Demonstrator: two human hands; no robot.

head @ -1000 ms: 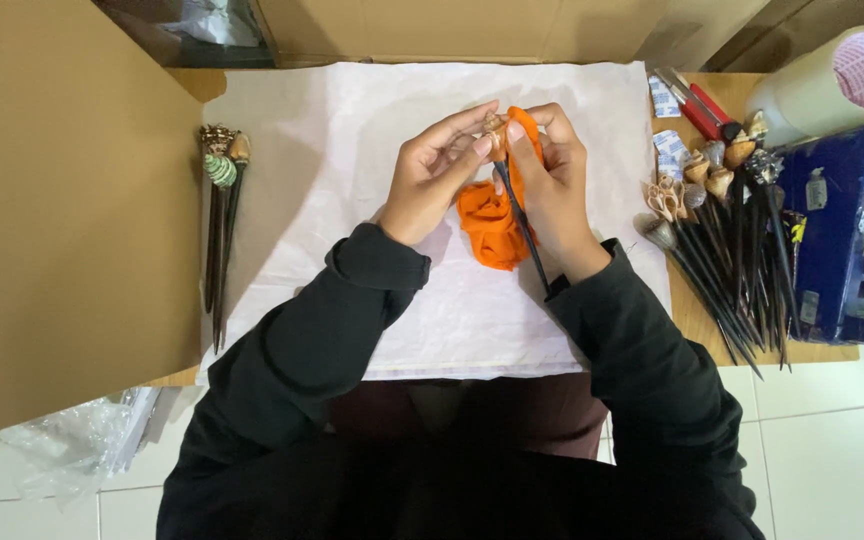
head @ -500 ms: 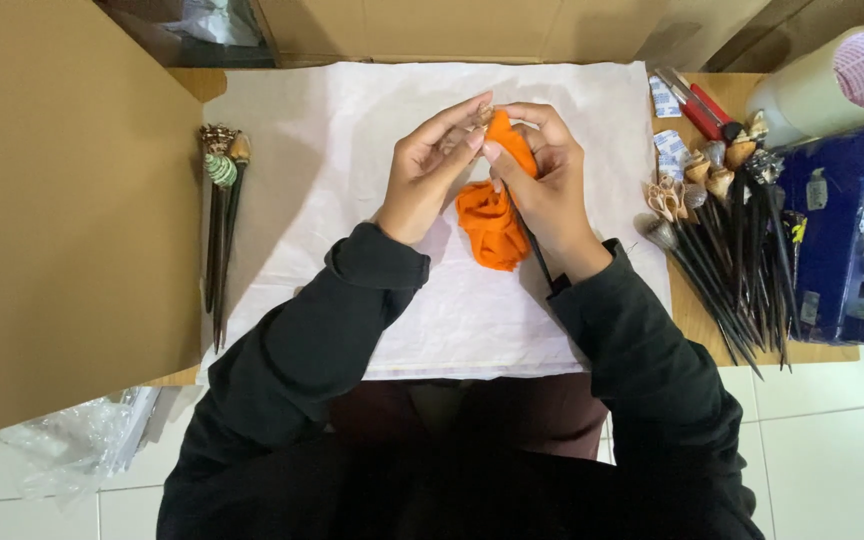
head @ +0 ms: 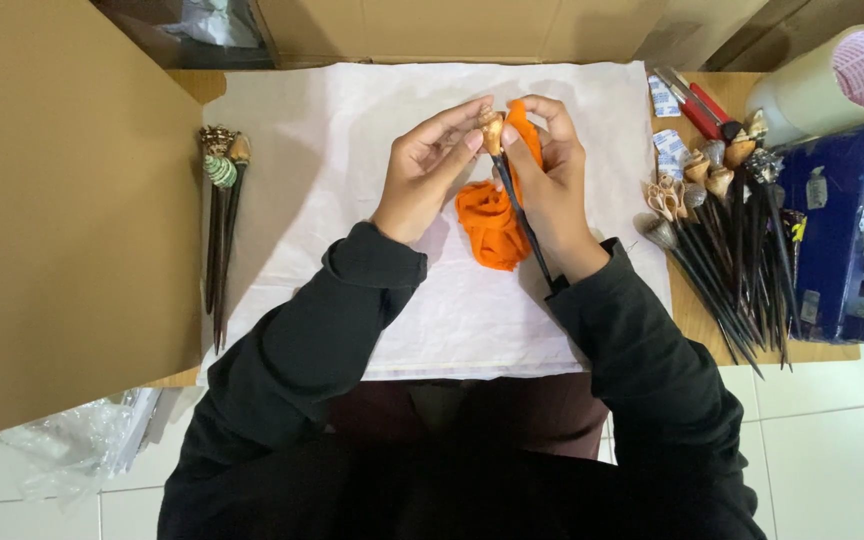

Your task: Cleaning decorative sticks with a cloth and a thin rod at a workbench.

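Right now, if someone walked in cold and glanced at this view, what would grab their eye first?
The crumpled bright orange cloth at the middle of the white paper sheet, where the left hand and right hand hold a dark wooden stick with a shell tip. Next, the heap of dark shell-tipped sticks at the right, and three more sticks lying at the sheet's left edge.

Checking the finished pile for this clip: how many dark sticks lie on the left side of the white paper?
3, side by side near the paper's left edge: green-topped stick, brown-topped stick and a third stick. More could be hidden beneath them.
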